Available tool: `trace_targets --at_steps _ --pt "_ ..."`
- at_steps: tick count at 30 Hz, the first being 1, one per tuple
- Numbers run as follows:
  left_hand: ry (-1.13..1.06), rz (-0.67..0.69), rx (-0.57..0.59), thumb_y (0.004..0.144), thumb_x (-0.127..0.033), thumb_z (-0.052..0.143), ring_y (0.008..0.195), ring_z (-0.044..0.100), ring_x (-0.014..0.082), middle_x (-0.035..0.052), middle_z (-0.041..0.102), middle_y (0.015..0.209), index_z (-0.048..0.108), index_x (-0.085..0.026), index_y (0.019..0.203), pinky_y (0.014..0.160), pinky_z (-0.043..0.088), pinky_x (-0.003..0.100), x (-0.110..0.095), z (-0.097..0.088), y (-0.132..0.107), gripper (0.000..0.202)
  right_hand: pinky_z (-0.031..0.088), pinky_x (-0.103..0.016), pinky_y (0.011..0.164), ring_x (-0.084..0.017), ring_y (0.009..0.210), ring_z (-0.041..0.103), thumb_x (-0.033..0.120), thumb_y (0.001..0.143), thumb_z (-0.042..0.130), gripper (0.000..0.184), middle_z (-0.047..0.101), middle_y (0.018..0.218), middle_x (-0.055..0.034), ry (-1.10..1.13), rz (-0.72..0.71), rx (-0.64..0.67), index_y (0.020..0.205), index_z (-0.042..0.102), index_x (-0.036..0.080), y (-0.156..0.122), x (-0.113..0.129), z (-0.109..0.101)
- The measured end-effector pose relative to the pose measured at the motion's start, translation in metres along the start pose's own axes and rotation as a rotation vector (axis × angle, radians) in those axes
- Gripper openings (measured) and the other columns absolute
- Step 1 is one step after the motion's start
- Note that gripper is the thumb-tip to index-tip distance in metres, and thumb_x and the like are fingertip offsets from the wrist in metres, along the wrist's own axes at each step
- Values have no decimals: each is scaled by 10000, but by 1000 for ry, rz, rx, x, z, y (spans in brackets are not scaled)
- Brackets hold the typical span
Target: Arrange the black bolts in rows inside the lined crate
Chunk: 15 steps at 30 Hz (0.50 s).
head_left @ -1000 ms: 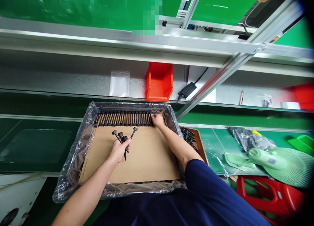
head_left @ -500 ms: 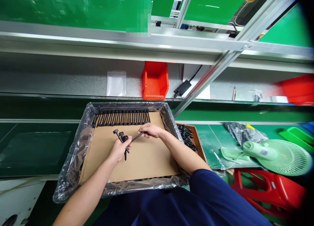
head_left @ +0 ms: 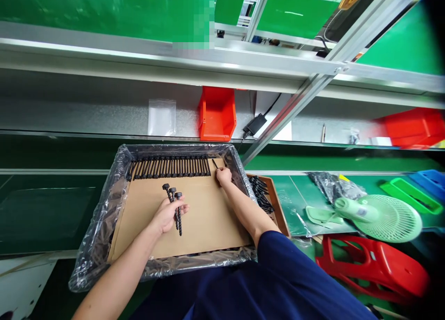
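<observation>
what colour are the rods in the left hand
Black: the rods in the left hand are black from heads to shafts, best seen in the head view.

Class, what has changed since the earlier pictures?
The right hand left the row of slim black rods, took one rod from the left hand, which now holds three rods, and returned forward near the row's right end. The row and brown cardboard sheet look unchanged.

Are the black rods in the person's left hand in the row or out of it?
Out: the left hand holds three black rods over the cardboard, apart from the row.
</observation>
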<state>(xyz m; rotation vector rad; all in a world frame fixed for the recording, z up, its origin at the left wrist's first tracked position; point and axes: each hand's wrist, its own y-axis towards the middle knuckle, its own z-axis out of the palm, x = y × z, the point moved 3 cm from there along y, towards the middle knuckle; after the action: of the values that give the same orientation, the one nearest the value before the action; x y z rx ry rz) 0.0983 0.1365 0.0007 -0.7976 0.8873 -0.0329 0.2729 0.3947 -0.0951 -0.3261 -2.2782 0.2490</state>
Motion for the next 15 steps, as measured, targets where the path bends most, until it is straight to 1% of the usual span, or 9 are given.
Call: trace_targets --at_steps 3,6,8,11,15 --pt "46 -5 78 722 -70 730 722 701 170 74 664 900 660 -97 910 702 609 308 1 1 0 202 479 -369 871 -282 996 638 227 763 575 237 702 990 -125 -103 4 -3 945 723 187 5 5 7" --pt "89 -4 150 721 -108 755 682 683 152 63 664 791 670 -82 914 657 595 270 1 1 1 213 478 -358 889 -270 1023 639 238 766 581 287 702 1052 -106 -169 -23 21 1012 728 221 7 13 12" --pt "97 5 166 720 -134 765 656 670 141 62 665 742 669 -76 908 632 582 250 2 1 1 219 485 -339 870 -257 1003 650 249 774 583 277 709 1038 -97 -200 -44 42 1002 738 231 7 16 16" --pt "94 8 175 698 -168 792 649 663 139 61 671 729 664 -85 892 619 572 245 3 1 2 247 489 -306 832 -245 969 660 260 791 575 263 718 1006 -97 -225 -82 70 983 750 227 6 18 19" --pt "89 10 155 675 -185 815 645 661 135 52 669 723 659 -100 884 622 568 248 5 1 4 274 479 -262 792 -224 934 664 270 826 538 279 724 982 -101 -215 -155 103 993 750 203 4 17 19"
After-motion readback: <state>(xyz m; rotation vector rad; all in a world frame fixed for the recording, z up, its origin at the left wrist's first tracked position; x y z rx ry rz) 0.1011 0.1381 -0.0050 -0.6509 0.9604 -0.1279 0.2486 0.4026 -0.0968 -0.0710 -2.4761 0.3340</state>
